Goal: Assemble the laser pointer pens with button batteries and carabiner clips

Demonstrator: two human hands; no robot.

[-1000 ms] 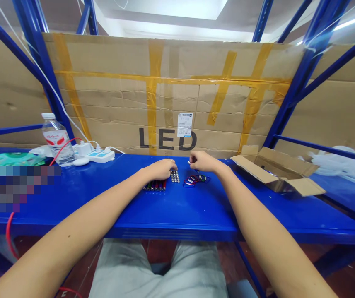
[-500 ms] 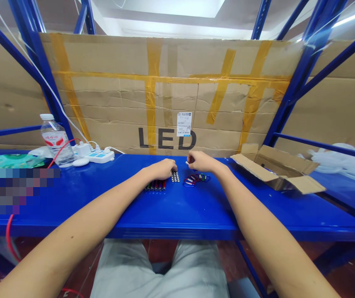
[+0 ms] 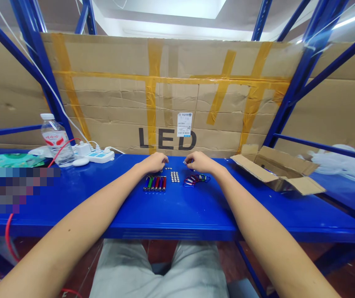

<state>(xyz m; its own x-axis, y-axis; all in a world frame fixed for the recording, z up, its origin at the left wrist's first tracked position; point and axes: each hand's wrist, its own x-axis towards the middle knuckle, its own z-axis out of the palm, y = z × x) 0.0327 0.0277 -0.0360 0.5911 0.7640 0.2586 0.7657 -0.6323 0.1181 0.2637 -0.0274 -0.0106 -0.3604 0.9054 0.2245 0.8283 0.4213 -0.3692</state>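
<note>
My left hand (image 3: 156, 162) has its fingers curled down just behind a row of small coloured metal tubes (image 3: 155, 183), which look like mini flashlights. Whatever its fingertips hold, if anything, is hidden. A few tiny silver pieces lie by those fingertips. In front of them a block of small round silver button cells (image 3: 175, 177) sits in rows. My right hand (image 3: 198, 162) pinches a small whitish-silver piece (image 3: 185, 163), too small to name, above the table. Coloured carabiner clips (image 3: 196, 179) lie in an overlapping row below this hand.
An open cardboard box (image 3: 276, 169) stands on the blue table (image 3: 177, 211) at right. To the left are a water bottle (image 3: 56, 140), a white power strip (image 3: 101, 156), a red cable and a green packet (image 3: 15, 160). A large cardboard sheet (image 3: 118, 99) forms the back wall.
My left hand has moved left and slightly back from the button cells, uncovering them and the coloured tubes. The right hand has shifted only slightly, still pinching the small piece.
</note>
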